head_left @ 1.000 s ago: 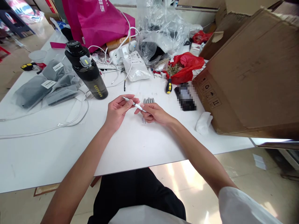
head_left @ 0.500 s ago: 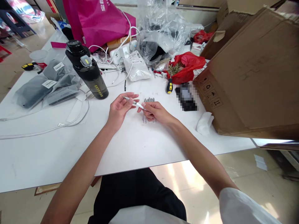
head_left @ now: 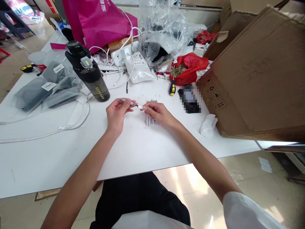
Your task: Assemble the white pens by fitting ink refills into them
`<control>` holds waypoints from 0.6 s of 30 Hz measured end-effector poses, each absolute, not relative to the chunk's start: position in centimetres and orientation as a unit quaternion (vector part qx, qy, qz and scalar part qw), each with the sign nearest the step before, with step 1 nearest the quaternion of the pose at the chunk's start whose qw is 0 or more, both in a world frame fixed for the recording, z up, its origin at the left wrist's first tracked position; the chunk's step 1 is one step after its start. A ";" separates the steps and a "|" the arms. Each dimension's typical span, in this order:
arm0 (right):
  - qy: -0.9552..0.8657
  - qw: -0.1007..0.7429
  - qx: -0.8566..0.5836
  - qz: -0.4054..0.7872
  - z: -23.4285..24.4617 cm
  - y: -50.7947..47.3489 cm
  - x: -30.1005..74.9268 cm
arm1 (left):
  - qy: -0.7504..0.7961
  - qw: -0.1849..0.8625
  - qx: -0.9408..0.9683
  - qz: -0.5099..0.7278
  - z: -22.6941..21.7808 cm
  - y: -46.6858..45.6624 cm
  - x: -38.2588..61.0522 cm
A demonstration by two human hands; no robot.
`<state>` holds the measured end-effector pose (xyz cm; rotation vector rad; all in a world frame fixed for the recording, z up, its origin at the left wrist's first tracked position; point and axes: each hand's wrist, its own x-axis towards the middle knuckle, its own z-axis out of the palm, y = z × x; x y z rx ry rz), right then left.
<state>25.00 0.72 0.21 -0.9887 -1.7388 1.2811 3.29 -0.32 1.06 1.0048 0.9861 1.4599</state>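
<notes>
A slim pen spans the gap between my two hands above the white table. My left hand (head_left: 116, 114) pinches its silver-grey section (head_left: 128, 102) between thumb and fingers. My right hand (head_left: 156, 112) has thumb and fingertips closed on the white section (head_left: 140, 107). A thin dark stretch shows between the grey and white parts; whether they are joined there, I cannot tell. Beneath and behind my right hand lie several similar grey-tipped pens (head_left: 150, 121) side by side, partly covered by that hand.
A black bottle (head_left: 91, 76) stands left of my hands, near bagged items (head_left: 33, 95) and white cables (head_left: 82, 119). Beyond are a white parcel (head_left: 138, 68), a red bag (head_left: 193, 68) and a screwdriver (head_left: 172, 87). A cardboard box (head_left: 257, 79) occupies the right, beside crumpled tissue (head_left: 208, 125).
My left hand has shifted slightly left and closed more firmly on the pen's grey section. A dark stretch now shows between the grey and white parts. My right hand stays nearly in place.
</notes>
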 end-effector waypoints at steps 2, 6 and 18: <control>-0.700 0.384 -0.395 0.455 0.2 0.8 25.2 | 0.415 0.534 0.412 0.610 1.3 -0.1 3.0; -0.722 0.395 -0.402 0.402 0.1 0.8 25.4 | 0.396 0.560 0.421 0.594 1.4 -0.1 2.9; -0.805 0.310 -0.454 0.221 0.9 0.4 25.8 | 0.401 0.537 0.391 0.631 0.8 0.3 3.0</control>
